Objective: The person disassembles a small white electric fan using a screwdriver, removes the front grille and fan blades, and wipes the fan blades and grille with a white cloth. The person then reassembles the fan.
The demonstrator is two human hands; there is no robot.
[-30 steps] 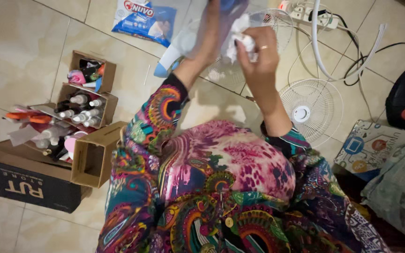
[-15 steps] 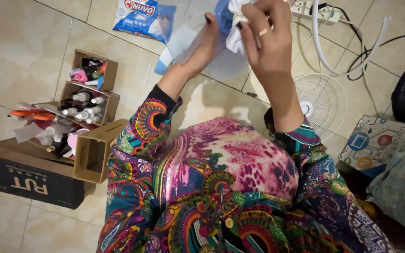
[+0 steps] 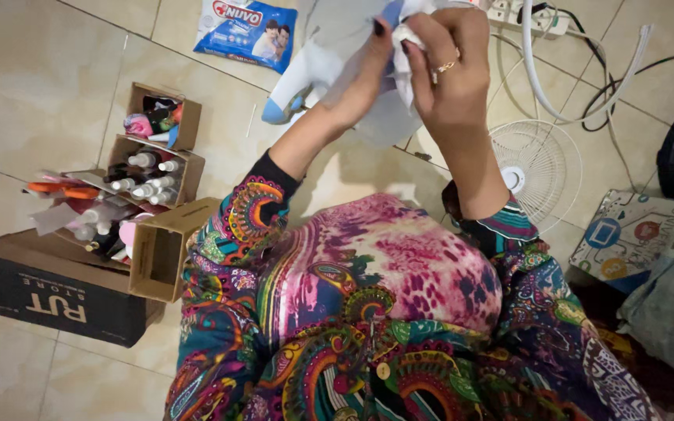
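right hand (image 3: 450,74) pinching a crumpled white cloth (image 3: 406,39), fingers closed on it; left hand (image 3: 364,70) gripping its lower edge. soft, light, limp; likely best held by bunched folds.

You get warm, even indoor light from above; the tile floor (image 3: 48,93) shows a soft sheen, no hard glare. Your arms cast a faint shadow on the tiles beneath them. The raised right hand (image 3: 450,74) is slightly motion-blurred, and the right edge falls dim.
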